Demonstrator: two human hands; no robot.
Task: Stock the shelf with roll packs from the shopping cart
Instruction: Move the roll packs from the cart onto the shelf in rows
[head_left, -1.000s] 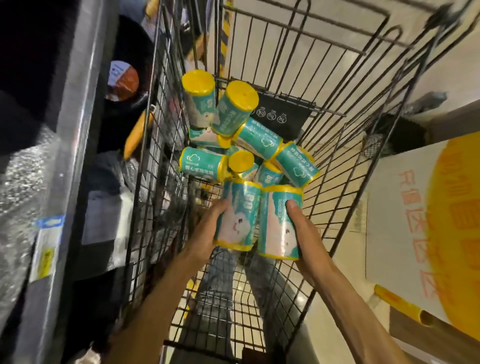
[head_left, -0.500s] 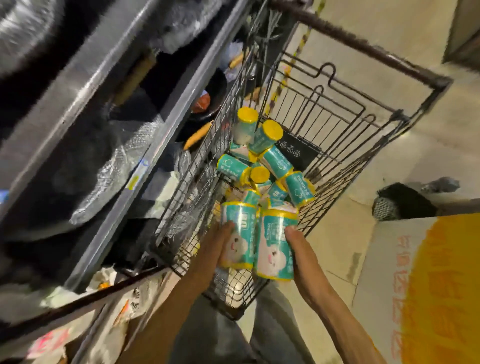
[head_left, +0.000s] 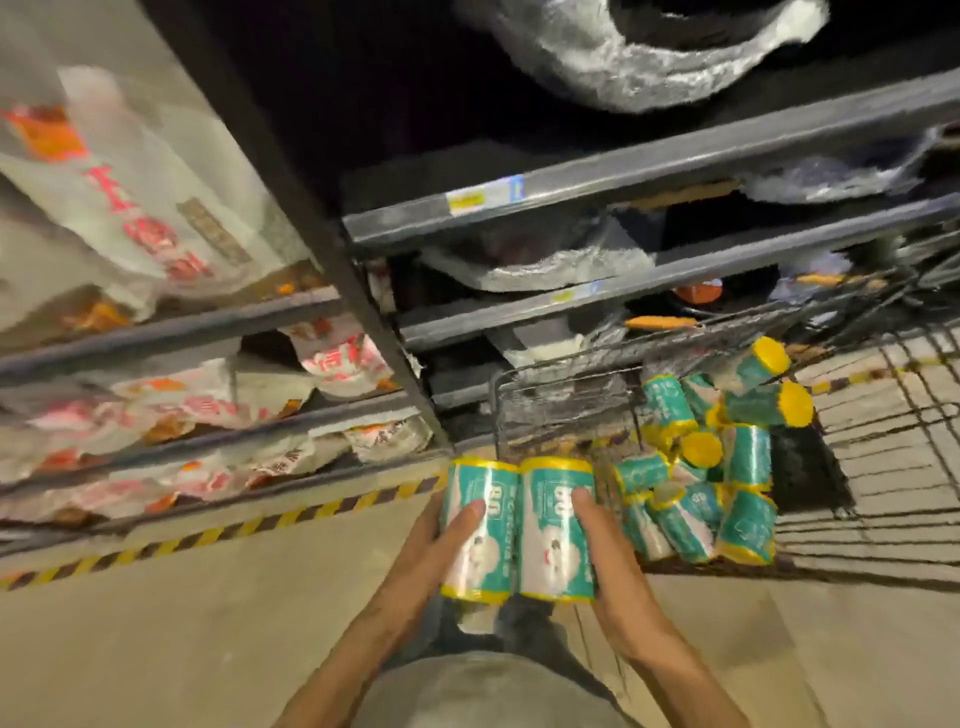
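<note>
Filling the far left of the view, grey shelves (head_left: 171, 327) hold crumpled white bags (head_left: 156, 208) printed in red and orange, and a yellow-and-black striped line (head_left: 218, 532) runs along the floor below them. Next comes a dark upright post (head_left: 332, 260), with further shelf boards (head_left: 623, 176) to its right carrying silvery wrapped goods that are too blurred to name. Lower down, near the middle, the left hand (head_left: 441, 540) grasps 1 teal roll pack (head_left: 475, 530) with yellow ends, its fingers lying across the front of the wrapper. Touching that pack on its right side is a 2nd roll pack (head_left: 553, 530), grasped by the right hand (head_left: 605, 551), whose fingers curl over its front. Both packs stand roughly upright, side by side, above the floor and just left of the wire shopping cart (head_left: 857, 467). Inside the cart, a heap of similar packs (head_left: 717, 467) lies tumbled at mixed angles, some showing yellow end caps.
</note>
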